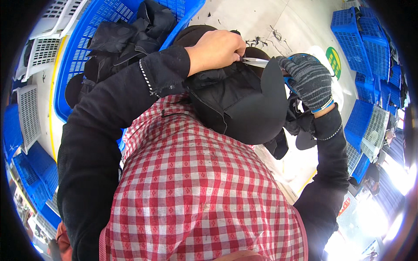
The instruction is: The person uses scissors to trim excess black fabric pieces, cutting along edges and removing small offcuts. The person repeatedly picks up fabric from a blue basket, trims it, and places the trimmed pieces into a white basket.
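Note:
A black cap (257, 115) with a wide curved brim lies across my lap, its dark inside lining facing up. My bare left hand (217, 51) is closed on the far edge of the cap, fingertips pinched together. In a grey striped glove, my right hand (310, 82) is closed around the blue handles of a pair of scissors. The scissors' metal blades (257, 61) reach left past the brim, close to my left fingertips. Whether the blades touch the cap edge I cannot tell.
A blue plastic basket (65, 89) at the far left holds several black caps (117, 41). More black caps (302, 130) hang or lie below my right hand. Dark thread scraps (261, 41) litter the pale floor. Stacked blue crates (352, 41) line the right; more crates (37, 174) stand left.

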Motion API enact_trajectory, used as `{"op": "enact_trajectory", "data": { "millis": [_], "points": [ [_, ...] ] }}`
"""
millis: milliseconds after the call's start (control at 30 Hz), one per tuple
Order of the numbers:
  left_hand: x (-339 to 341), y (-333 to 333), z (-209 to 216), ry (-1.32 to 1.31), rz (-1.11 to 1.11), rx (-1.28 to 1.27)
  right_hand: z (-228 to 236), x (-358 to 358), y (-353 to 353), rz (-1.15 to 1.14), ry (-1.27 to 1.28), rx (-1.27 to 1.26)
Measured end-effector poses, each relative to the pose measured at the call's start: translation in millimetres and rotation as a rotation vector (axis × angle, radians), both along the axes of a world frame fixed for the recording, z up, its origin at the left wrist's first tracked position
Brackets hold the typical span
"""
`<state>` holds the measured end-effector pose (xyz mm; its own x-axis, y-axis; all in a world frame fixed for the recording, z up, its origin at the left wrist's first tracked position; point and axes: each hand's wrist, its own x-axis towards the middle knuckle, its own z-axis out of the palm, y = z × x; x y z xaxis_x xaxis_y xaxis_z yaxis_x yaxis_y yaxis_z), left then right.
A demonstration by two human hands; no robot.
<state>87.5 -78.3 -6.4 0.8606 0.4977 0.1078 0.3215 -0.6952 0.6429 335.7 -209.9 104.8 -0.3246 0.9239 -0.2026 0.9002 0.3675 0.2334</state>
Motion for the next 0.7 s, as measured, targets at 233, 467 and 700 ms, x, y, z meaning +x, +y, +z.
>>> {"op": "enact_trajectory", "data": {
  "millis": [233, 467, 700],
  "points": [
    [7, 4, -1, 0.028, -0.002, -0.025, 11, -9, 5, -0.001, -0.008, -0.033],
    [11, 8, -3, 0.085, -0.032, 0.029, 0, -7, 0, -0.07, 0.012, -0.057],
    [13, 5, 0, 0.023, -0.085, 0.162, -3, -20, -1, -0.12, -0.021, -0.034]
  ]
}}
